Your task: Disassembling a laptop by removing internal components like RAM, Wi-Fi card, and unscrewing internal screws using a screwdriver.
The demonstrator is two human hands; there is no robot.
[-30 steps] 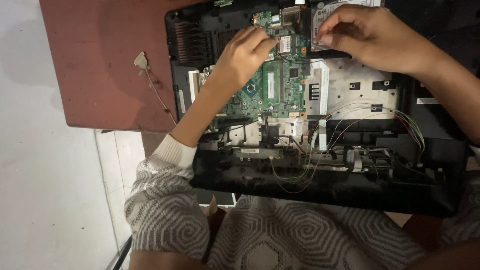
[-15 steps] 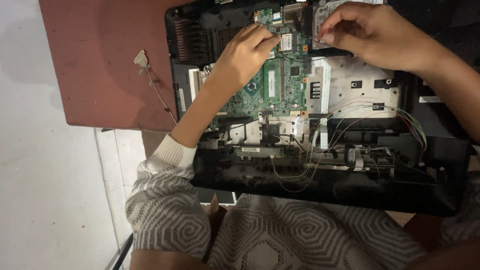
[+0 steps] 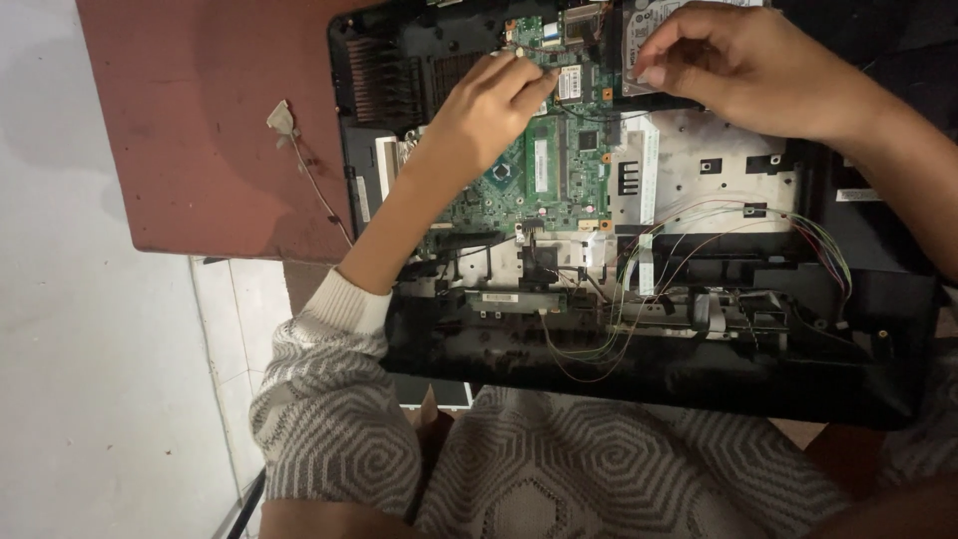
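Observation:
An opened black laptop chassis (image 3: pixel 699 389) lies in front of me with its green motherboard (image 3: pixel 544 170) bare. My left hand (image 3: pixel 479 110) rests on the board with its fingers curled. The fingertips touch beside a small white-labelled card (image 3: pixel 571 82). My right hand (image 3: pixel 748 65) is at the top of the chassis, thumb and fingers pinched on the edge of a silver hard drive (image 3: pixel 639 20). Whether the left fingertips hold anything is hidden.
Thin coloured wires (image 3: pixel 699 230) loop across the lower half of the chassis. The laptop overhangs a red-brown table (image 3: pixel 200 130), where a small white connector with a wire (image 3: pixel 282 118) lies. White tiled floor (image 3: pixel 90 379) is at the left; my patterned grey sweater (image 3: pixel 559 469) is below.

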